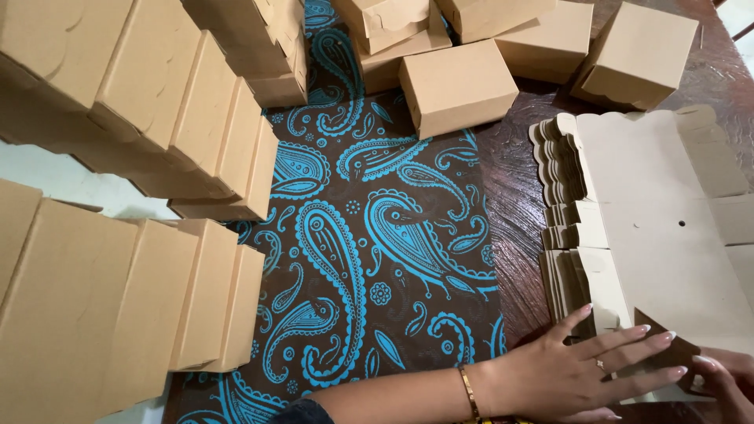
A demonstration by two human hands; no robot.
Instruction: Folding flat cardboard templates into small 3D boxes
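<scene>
Two hands met at five o'clock: your left hand (585,369) lay flat, fingers spread, on the flat box stack (660,235), your right hand (726,381) pinching its corner—lifting one blank likely needed separation.

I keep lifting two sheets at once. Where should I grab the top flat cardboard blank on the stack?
Probably at the near corner of the top blank, from the near side: the left hand and right hand are already there, where the edges fan apart.
</scene>
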